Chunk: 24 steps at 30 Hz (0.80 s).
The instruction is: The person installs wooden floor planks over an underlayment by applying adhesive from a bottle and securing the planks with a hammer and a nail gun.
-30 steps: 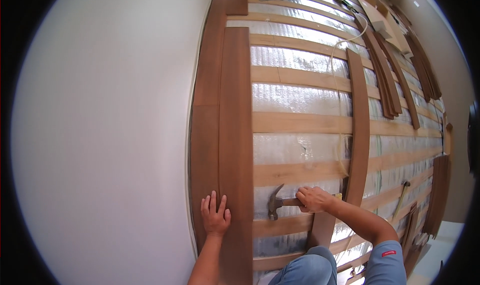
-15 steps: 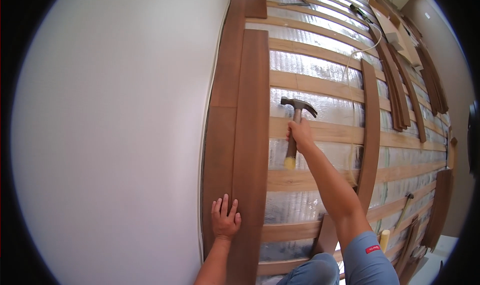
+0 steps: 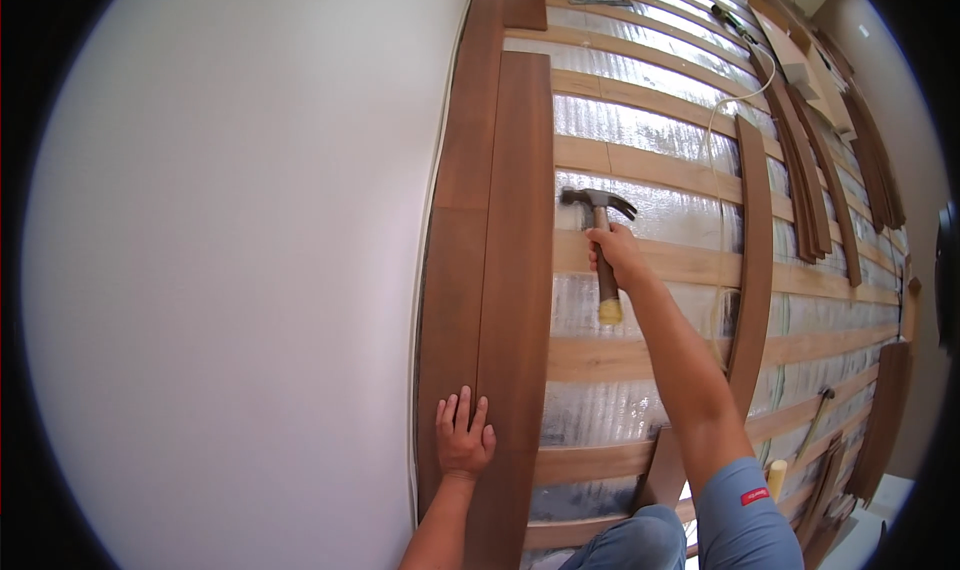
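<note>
My right hand (image 3: 617, 255) grips a claw hammer (image 3: 600, 202) by its dark handle, which ends in a yellow butt. The hammer head is up near the right edge of a brown floorboard (image 3: 519, 240), its striking face toward the board and its claw to the right. Whether the face touches the board's edge is hard to tell; a small gap seems to show. My left hand (image 3: 466, 438) lies flat with fingers spread on the boards beside the wall, across the seam between that board and the wall-side floorboard (image 3: 462, 300).
A white wall (image 3: 250, 270) rises at the left. Pale wooden battens (image 3: 640, 252) cross silver foil sheeting (image 3: 610, 305). A loose board (image 3: 752, 260) lies to the right, with stacked boards (image 3: 800, 185) beyond. A pale cord (image 3: 735, 100) trails over the battens; a second hammer (image 3: 815, 420) lies lower right.
The view has shifted slightly, so the boards sit a little further right. My right hand still holds the hammer beside the board's edge; my left hand stays on the boards.
</note>
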Each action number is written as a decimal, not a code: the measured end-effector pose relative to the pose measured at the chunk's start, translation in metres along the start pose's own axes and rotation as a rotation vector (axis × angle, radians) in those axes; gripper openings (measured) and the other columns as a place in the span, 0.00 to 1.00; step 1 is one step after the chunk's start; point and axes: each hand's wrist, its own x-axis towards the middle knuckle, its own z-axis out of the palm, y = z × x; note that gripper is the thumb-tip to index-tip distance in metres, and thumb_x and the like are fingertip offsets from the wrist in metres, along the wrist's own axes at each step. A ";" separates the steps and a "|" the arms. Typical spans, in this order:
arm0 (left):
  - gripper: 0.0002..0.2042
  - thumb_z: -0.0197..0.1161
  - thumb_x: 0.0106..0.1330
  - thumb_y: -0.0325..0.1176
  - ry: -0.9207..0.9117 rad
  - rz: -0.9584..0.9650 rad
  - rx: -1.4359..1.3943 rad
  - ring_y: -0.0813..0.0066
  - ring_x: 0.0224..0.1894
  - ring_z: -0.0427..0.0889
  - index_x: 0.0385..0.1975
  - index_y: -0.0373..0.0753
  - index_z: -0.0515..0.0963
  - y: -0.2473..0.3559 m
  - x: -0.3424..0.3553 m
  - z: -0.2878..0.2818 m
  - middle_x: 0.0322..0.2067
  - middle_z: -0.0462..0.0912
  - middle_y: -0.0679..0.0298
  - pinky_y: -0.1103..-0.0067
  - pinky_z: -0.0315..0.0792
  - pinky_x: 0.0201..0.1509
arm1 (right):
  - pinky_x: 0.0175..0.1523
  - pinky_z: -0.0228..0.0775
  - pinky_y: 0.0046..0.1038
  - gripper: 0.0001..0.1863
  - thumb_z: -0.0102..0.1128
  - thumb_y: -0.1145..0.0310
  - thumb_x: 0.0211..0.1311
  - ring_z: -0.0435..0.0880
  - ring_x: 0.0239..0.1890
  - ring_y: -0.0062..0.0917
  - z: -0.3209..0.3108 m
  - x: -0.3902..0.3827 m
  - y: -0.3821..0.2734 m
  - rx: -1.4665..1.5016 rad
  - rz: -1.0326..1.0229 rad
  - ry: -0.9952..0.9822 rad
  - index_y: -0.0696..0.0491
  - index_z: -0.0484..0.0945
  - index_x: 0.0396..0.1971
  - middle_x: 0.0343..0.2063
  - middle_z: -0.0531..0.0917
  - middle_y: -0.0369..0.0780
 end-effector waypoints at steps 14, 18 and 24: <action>0.22 0.54 0.70 0.39 -0.009 -0.001 0.017 0.50 0.70 0.67 0.61 0.42 0.81 0.000 -0.001 0.001 0.70 0.72 0.54 0.53 0.61 0.78 | 0.22 0.74 0.29 0.09 0.61 0.71 0.68 0.76 0.19 0.21 -0.001 0.013 0.002 -0.054 -0.038 -0.081 0.57 0.70 0.39 0.24 0.75 0.37; 0.21 0.54 0.69 0.36 -0.003 -0.014 -0.021 0.47 0.70 0.67 0.59 0.39 0.82 0.000 -0.001 0.002 0.70 0.72 0.52 0.52 0.59 0.78 | 0.22 0.74 0.31 0.09 0.61 0.71 0.66 0.76 0.19 0.23 -0.003 0.015 0.006 -0.006 -0.048 -0.091 0.58 0.71 0.38 0.23 0.75 0.39; 0.21 0.54 0.69 0.34 0.025 -0.009 -0.057 0.46 0.70 0.67 0.59 0.38 0.82 -0.001 0.003 0.002 0.70 0.72 0.52 0.52 0.60 0.78 | 0.21 0.73 0.29 0.11 0.60 0.70 0.67 0.77 0.19 0.22 -0.018 -0.027 0.014 -0.071 -0.092 -0.053 0.57 0.69 0.42 0.25 0.75 0.38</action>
